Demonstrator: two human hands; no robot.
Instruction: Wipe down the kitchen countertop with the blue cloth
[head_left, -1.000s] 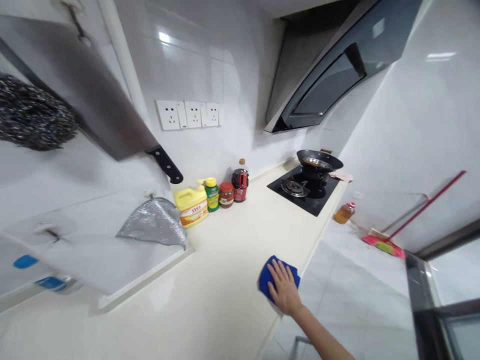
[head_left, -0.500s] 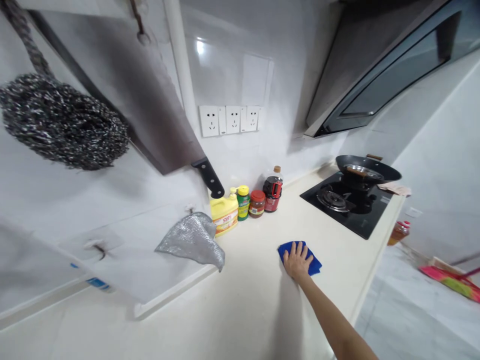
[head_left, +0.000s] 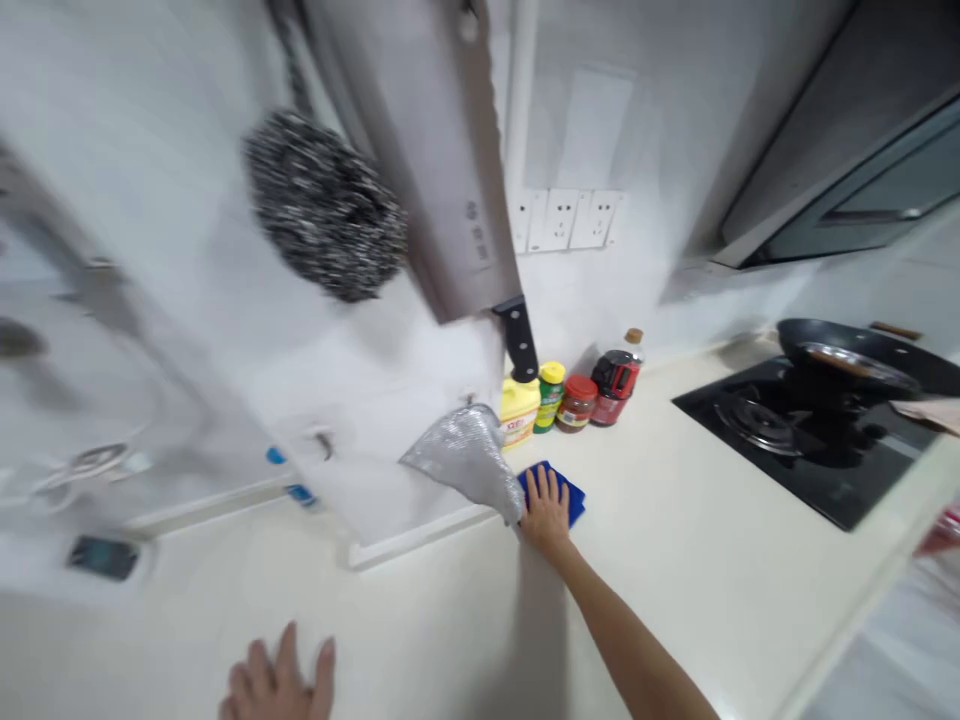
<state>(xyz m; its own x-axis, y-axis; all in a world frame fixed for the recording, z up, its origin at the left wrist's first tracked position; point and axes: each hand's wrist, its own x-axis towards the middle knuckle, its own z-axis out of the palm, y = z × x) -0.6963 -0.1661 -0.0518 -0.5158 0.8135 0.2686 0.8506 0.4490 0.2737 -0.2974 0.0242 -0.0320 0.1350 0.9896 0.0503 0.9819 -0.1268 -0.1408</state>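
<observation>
The blue cloth (head_left: 571,493) was pressed by the open right hand (head_left: 545,510). The open left hand (head_left: 277,680) was laid on the desk (head_left: 675,560).

Cleaver (head_left: 442,170) and scourer (head_left: 326,205) hang; wok (head_left: 855,352) sits on hob (head_left: 787,440).

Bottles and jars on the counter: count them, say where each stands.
4, in a row against the wall: a yellow jug beside the silver cloth, then a green bottle, a red-lidded jar and a dark bottle nearest the stove. The cloth may hide more.
</observation>
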